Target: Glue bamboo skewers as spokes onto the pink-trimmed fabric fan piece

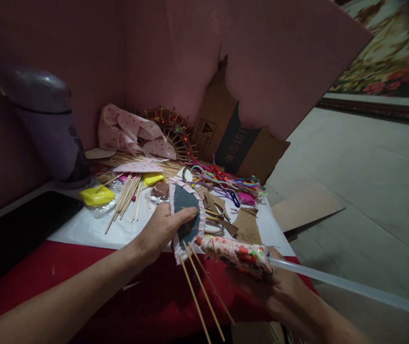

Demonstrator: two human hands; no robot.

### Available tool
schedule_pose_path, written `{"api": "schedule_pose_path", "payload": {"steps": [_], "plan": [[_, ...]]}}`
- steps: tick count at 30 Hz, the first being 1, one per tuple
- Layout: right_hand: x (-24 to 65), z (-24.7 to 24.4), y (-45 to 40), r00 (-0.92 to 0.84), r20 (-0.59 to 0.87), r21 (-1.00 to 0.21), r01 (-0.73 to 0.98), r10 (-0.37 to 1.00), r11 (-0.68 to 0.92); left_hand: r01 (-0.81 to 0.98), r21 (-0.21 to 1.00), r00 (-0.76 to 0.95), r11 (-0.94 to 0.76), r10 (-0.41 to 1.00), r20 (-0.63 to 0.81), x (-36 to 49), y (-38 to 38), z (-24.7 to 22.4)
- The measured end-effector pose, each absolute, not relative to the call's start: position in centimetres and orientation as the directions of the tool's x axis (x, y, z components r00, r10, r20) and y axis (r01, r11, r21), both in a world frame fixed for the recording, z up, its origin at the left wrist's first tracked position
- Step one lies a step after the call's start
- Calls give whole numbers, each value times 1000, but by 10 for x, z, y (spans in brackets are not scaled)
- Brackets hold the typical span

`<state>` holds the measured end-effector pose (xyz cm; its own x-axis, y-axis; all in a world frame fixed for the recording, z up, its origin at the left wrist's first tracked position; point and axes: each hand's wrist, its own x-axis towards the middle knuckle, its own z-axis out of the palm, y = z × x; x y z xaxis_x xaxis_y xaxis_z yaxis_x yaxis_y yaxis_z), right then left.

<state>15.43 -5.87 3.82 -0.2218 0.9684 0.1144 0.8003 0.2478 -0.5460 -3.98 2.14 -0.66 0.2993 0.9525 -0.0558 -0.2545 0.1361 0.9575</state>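
My left hand (168,222) grips a dark cardboard piece (186,196) edged with folded pale pink cloth, its thumb flat on the face. Several thin wooden sticks (199,286) stretch from the lower end of that piece toward me. In my right hand (279,282) is a hot glue gun (236,251) covered in a colourful pattern, with a long translucent glue stick (348,284) coming out of its back. The gun's nozzle is close to the piece's lower right edge, near the sticks; whether it touches cannot be made out. Most right-hand fingers are hidden behind the gun.
Behind the hands lie scissors (216,220), wooden sticks (123,200), yellow clay packs (97,196), coloured pipe cleaners (222,177) and cardboard scraps (247,224). A purple tumbler (50,129) and black phone (28,224) stand and lie left. Torn cardboard (233,129) leans against the wall.
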Motion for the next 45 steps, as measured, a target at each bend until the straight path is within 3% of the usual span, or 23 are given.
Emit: {"api": "schedule_pose_path", "payload": {"steps": [3,10,19,37,45], "plan": [[153,39,-58,-278,53,-484,833,959,268,-252,956,310,149,948,-66,-40,22,-9],[149,40,-57,-267,90,-480,832,960,276,-256,952,322,169,943,-81,-40,22,-8],[148,44,-56,-341,97,-639,699,935,321,-245,958,313,148,948,-66,-40,22,-8],[159,29,-55,-303,-6,-711,671,953,209,-240,956,290,171,952,-98,-39,19,-3],[161,29,-60,-259,124,-531,798,958,285,-256,952,322,170,943,-82,-40,21,-7]]}}
